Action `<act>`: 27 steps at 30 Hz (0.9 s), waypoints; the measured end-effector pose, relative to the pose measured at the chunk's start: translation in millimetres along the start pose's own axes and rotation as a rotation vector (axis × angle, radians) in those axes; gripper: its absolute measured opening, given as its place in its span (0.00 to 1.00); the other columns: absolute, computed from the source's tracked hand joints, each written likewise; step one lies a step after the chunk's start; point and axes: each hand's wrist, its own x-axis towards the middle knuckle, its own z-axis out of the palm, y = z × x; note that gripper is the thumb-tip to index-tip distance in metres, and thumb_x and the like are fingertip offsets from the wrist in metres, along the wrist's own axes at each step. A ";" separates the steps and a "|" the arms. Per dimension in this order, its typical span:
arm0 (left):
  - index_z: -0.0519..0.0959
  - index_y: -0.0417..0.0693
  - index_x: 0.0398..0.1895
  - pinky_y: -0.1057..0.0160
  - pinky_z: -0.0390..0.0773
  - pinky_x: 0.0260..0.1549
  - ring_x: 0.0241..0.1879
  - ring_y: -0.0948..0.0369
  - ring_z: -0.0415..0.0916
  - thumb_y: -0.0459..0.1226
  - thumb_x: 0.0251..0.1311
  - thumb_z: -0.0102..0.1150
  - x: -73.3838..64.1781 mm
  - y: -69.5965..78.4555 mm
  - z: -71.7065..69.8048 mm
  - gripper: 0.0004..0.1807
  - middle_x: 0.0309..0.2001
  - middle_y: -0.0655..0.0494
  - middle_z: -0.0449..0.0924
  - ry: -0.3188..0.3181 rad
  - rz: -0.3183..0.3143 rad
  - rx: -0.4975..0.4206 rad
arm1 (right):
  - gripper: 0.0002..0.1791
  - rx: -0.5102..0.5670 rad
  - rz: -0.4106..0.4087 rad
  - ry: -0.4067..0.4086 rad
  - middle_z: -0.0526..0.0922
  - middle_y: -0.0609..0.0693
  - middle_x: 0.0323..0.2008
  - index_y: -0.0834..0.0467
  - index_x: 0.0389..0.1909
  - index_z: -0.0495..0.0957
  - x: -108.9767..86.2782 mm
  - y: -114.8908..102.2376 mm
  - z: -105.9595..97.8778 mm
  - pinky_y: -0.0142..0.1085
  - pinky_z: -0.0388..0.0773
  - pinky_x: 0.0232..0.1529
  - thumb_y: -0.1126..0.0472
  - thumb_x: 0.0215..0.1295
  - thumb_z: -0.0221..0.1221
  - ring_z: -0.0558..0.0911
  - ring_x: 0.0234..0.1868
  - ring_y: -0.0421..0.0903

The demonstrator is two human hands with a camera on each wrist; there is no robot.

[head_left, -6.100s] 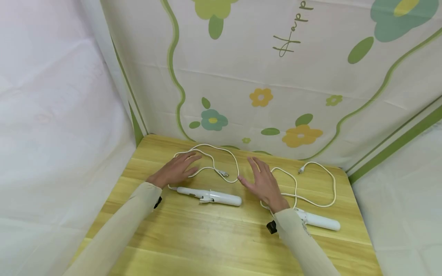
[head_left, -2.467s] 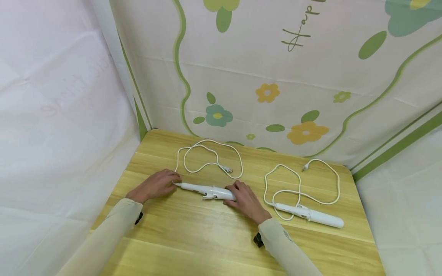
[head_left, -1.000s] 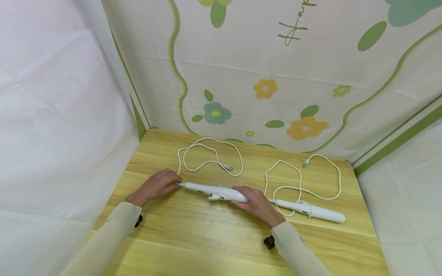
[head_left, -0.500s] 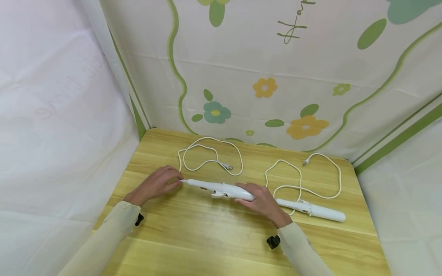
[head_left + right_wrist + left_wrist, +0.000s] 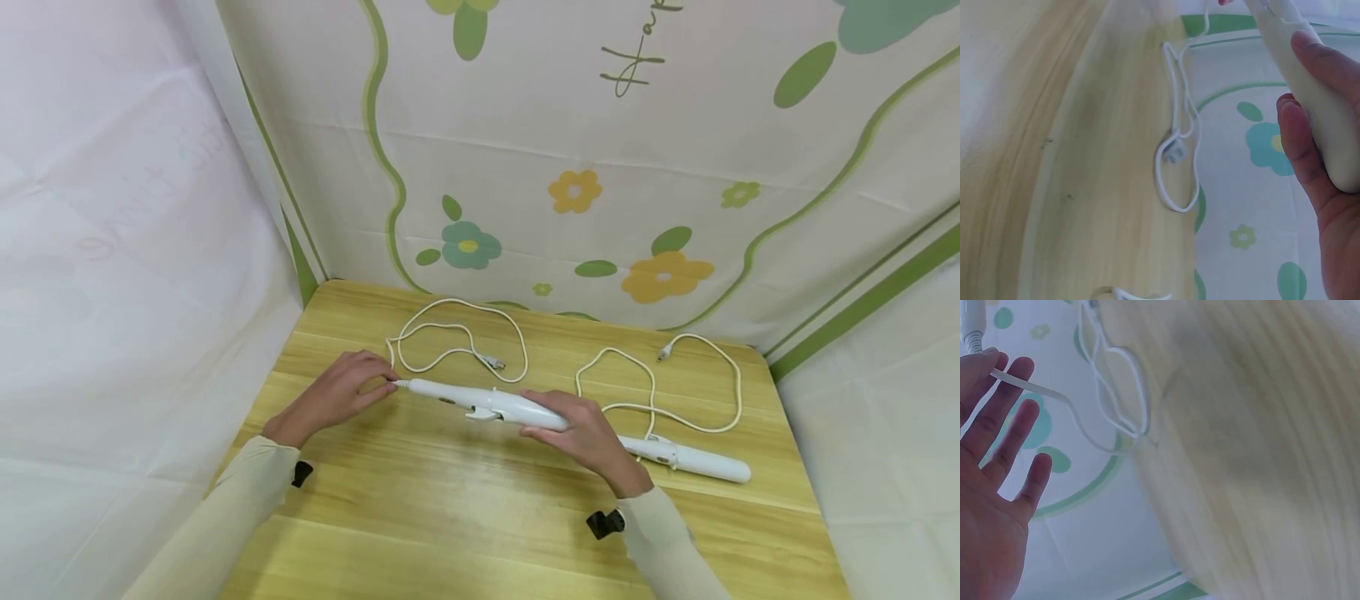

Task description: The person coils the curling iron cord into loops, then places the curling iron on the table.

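Note:
A white curling iron with a small clamp lever is held above the wooden table, nearly level. My right hand grips its thick barrel end, thumb on one side and fingers on the other, as the right wrist view shows on the barrel. My left hand pinches the cord where it leaves the handle. In the left wrist view, thumb and forefinger meet on the cord, while the other fingers are spread. Behind the iron, the cord's loops and its plug lie on the table.
A second white curling iron lies on the table at the right, its handle end hidden behind my right hand. Its looped cord and plug lie behind it. Flower-printed cloth hangs along the back edge and the sides.
Earlier both hands hovered open near the cords; then they took the left curling iron by barrel and cord. Since then it has risen off the table and shifted right, towards the second iron.

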 end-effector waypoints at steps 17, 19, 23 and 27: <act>0.90 0.51 0.44 0.39 0.77 0.59 0.55 0.51 0.85 0.30 0.66 0.74 13.8 21.1 -14.9 0.08 0.46 0.60 0.91 0.146 0.068 -0.143 | 0.31 0.264 0.114 0.051 0.93 0.59 0.47 0.57 0.59 0.90 4.8 -16.0 -39.5 0.27 0.80 0.22 0.73 0.52 0.81 0.84 0.26 0.33; 0.91 0.51 0.44 0.38 0.78 0.60 0.55 0.50 0.85 0.29 0.65 0.75 15.5 22.8 -17.0 0.09 0.46 0.59 0.91 0.156 0.086 -0.158 | 0.32 0.249 0.091 0.078 0.93 0.60 0.47 0.58 0.58 0.90 5.1 -16.4 -43.9 0.27 0.82 0.27 0.74 0.49 0.82 0.86 0.32 0.34; 0.91 0.51 0.45 0.40 0.78 0.61 0.56 0.50 0.85 0.29 0.65 0.75 17.6 25.1 -19.6 0.10 0.47 0.58 0.91 0.152 0.107 -0.176 | 0.33 0.236 0.079 0.120 0.94 0.60 0.47 0.60 0.57 0.91 4.3 -16.7 -52.8 0.26 0.83 0.35 0.76 0.44 0.82 0.89 0.40 0.37; 0.90 0.54 0.44 0.40 0.77 0.61 0.56 0.52 0.84 0.30 0.66 0.75 18.3 25.6 -19.6 0.10 0.48 0.60 0.91 0.133 0.104 -0.186 | 0.33 0.269 0.079 0.122 0.94 0.59 0.47 0.61 0.57 0.90 1.3 -17.1 -60.3 0.26 0.82 0.33 0.78 0.45 0.81 0.88 0.37 0.36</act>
